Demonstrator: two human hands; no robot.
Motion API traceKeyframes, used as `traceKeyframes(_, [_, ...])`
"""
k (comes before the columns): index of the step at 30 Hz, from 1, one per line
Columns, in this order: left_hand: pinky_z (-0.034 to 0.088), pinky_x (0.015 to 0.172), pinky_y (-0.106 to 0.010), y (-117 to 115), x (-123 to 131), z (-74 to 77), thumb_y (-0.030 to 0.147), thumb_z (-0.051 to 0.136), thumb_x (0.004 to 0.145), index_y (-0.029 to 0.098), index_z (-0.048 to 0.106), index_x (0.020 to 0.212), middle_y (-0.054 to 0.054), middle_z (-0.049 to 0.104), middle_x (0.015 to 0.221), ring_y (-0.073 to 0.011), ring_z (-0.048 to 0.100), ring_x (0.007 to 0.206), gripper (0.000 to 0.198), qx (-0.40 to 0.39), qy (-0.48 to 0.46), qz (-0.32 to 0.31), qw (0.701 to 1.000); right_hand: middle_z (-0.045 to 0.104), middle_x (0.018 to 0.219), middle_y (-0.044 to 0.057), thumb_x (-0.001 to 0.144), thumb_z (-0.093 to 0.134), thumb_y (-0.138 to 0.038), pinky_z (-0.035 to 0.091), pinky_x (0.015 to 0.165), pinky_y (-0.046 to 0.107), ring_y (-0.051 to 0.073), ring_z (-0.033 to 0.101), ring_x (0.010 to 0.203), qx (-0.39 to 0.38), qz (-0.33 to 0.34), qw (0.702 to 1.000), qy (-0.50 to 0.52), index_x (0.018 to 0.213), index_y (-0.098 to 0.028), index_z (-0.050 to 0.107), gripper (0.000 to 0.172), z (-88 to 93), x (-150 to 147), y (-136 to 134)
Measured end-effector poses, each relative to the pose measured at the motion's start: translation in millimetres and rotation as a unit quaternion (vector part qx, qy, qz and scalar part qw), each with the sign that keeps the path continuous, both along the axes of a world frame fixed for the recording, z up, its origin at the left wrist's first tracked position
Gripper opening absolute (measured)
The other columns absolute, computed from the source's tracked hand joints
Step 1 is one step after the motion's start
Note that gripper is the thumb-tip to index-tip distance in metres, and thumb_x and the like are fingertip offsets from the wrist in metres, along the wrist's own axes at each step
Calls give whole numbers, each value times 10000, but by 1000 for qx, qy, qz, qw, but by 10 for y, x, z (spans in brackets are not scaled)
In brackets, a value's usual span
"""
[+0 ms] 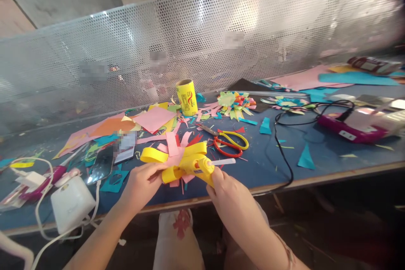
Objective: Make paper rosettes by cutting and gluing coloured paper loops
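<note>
My right hand (pixel 232 196) is wrapped around the handle of a yellow hot glue gun (pixel 202 167). A whitish glue stick (pixel 224 162) pokes out of the gun's back end toward the right. The gun's front is over a paper flower (pixel 171 145) made of looped yellow and pink strips with some red bits, and it hides part of it. With its fingers closed at the flower's near left side, my left hand (pixel 141 185) holds the edge by a yellow loop (pixel 171 174). Just beyond lie scissors (pixel 232 141) with one yellow and one red handle.
A yellow cardboard tube (pixel 187 98) stands near the perforated metal screen (pixel 126 59). Finished-looking paper flowers (pixel 236 103) and coloured scraps litter the blue table. Left are a phone (pixel 100 164) and white charger (pixel 72 203); right, a black cable (pixel 282 156) and purple power strip (pixel 351 128).
</note>
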State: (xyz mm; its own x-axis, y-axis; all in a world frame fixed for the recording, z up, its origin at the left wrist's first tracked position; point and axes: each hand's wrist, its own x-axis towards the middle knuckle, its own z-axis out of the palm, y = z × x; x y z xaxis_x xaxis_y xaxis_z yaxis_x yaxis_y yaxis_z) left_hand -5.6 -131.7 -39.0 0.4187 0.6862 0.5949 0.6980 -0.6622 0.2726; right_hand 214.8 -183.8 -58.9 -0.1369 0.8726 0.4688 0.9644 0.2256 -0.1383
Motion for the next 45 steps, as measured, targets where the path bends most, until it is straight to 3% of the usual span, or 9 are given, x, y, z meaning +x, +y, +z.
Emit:
traceKeyframes(5, [507,735,-239,-31,39,47,88,503,752,185,661,840,-51,703,868,-152,651,798,205,-77,26,-14,997,579,595,-13,765,451,-45,347,435,246,147,572,487,9,-2,1000,-16,825,-188,444,155,40,48,-50])
traceKeyframes(9, [480,810,-263,-26,60,124,60,459,751,202,656,897,-43,683,935,-154,620,880,283,-149,106,-54,982,601,641,15,850,434,-187,349,437,244,145,574,512,34,-14,999,-4,854,-186,451,18,33,77,-76])
traceKeyframes(14, [457,810,-255,41,109,246,14,392,748,220,635,956,-23,655,976,-141,587,898,380,-220,193,-97,951,620,683,65,911,326,-321,365,458,248,155,578,528,92,-35,995,7,902,-163,462,209,19,212,-122])
traceKeyframes(24, [422,825,-314,-3,298,257,49,369,801,195,626,924,-47,612,927,-177,553,902,321,-190,294,-78,934,615,636,76,882,345,-404,357,455,257,185,580,520,106,-77,990,46,894,-151,481,287,66,529,-93])
traceKeyframes(31, [428,818,-303,-55,259,147,36,358,795,196,593,1002,-51,615,985,-180,555,913,353,-190,279,-69,939,597,623,63,817,424,-488,350,447,250,194,574,521,61,-120,988,71,809,-189,476,303,102,646,-42])
traceKeyframes(37, [426,843,-296,-1,215,183,46,348,800,202,566,1081,-64,610,1049,-179,558,966,388,-193,256,-77,944,604,648,78,782,432,-546,354,452,267,211,573,536,38,-143,984,95,858,-185,501,375,127,717,-28])
traceKeyframes(45, [436,791,-270,8,245,240,29,356,776,202,619,923,-29,637,952,-159,582,885,347,-214,257,-94,938,606,644,76,774,449,-542,368,448,272,221,586,546,22,-147,984,97,799,-203,482,341,181,752,-26])
